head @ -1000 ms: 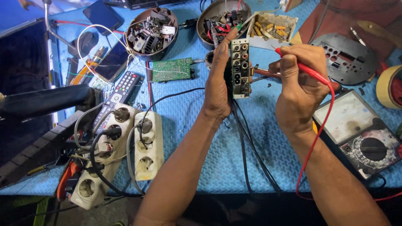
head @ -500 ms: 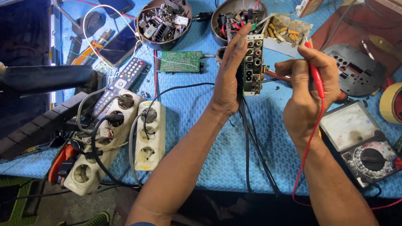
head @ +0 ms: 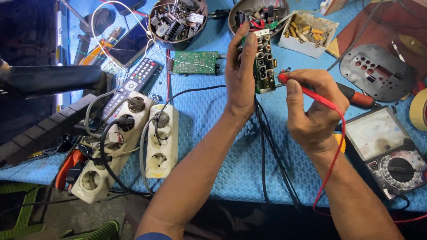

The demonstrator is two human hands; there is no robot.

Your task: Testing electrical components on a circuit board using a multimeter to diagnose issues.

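Observation:
My left hand (head: 240,73) holds a small green circuit board (head: 262,60) upright on its edge above the blue mat; black cables (head: 271,151) hang from it toward me. My right hand (head: 313,111) grips a red test probe (head: 307,91), its tip touching the board's right side near its lower end. The probe's red lead (head: 331,169) loops down past my right wrist. An analog multimeter (head: 387,149) lies to the right of that hand.
Two white power strips (head: 162,142) with plugs lie at left beside a remote control (head: 133,86). Another green circuit board (head: 195,62), two bowls of parts (head: 178,20), a white box of components (head: 309,33), a grey perforated plate (head: 378,71) and a tape roll (head: 420,109) ring the work area.
Both hands and the board have shifted slightly right and down in view as the camera moved. The probe now touches lower on the board's right side.

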